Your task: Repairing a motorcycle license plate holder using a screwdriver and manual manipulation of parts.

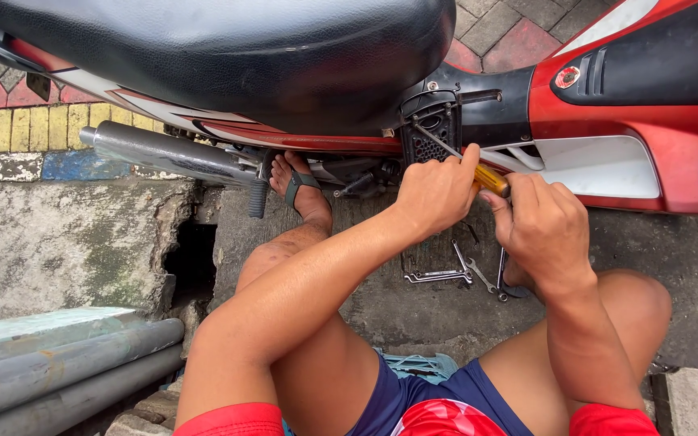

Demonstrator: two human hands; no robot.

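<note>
I sit beside a red and white motorcycle (pixel 648 121) with a black seat (pixel 228 56). A screwdriver with a yellow handle (pixel 490 178) has its metal shaft pointing up-left to a black vented side cover (pixel 431 133) under the seat. My left hand (pixel 438 194) wraps around the shaft close to the handle. My right hand (pixel 539 222) grips the handle's end. Both hands are closed on the tool.
Several wrenches (pixel 454 270) lie on the concrete between my knees. The chrome exhaust pipe (pixel 171 153) runs to the left, with my sandalled foot (pixel 300 186) under it. Grey pipes (pixel 58 371) lie at lower left beside a hole (pixel 191 258) in the concrete.
</note>
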